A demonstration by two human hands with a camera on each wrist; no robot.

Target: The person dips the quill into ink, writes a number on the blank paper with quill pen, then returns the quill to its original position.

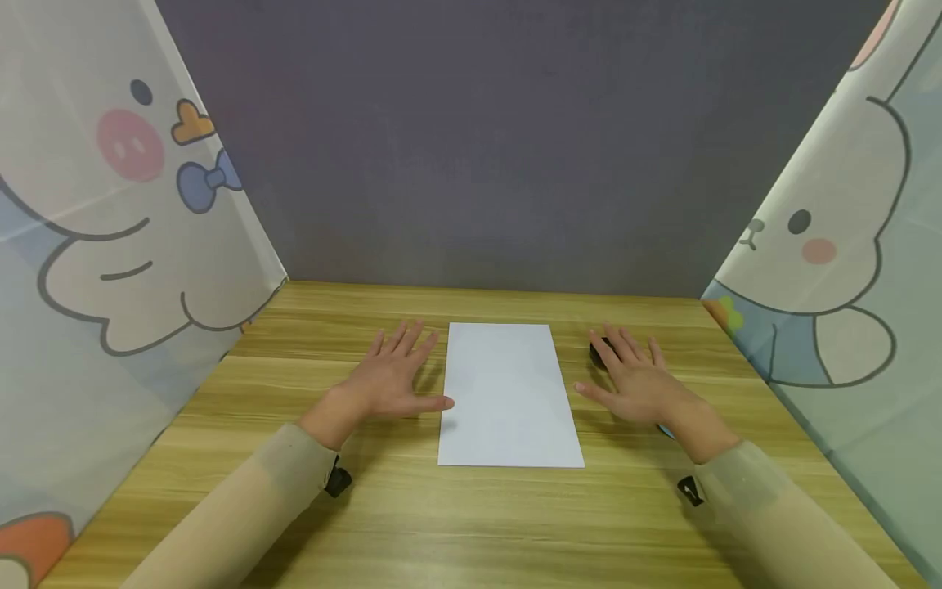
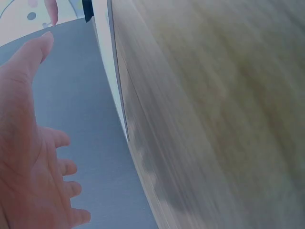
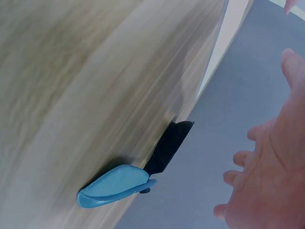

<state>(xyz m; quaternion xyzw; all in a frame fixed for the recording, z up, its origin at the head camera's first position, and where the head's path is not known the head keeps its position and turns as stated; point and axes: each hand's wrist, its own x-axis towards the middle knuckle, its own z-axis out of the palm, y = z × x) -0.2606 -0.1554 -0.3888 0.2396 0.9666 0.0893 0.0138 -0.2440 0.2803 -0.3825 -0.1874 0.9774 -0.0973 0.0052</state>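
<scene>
My left hand (image 1: 390, 380) is held above the table at the left side of a white rectangular board or sheet (image 1: 508, 397), fingers spread, with its thumb tip over the left edge. To the right of that board hovers my right hand (image 1: 636, 380), also with straight, spread fingers and holding nothing. Beneath it lies what looks like a small knife (image 3: 114, 186) with a light-blue handle and a black blade or cover. In the head view the right hand hides most of this, leaving a black part (image 1: 598, 356) and a bit of blue (image 1: 666, 430) visible.
Both hands are over a wood-grain table (image 1: 441, 523). A dark grey panel (image 1: 500, 147) stands at the back. Cloths with cartoon animals hang at the left (image 1: 110, 270) and right (image 1: 832, 270). Small black devices are on both wrists.
</scene>
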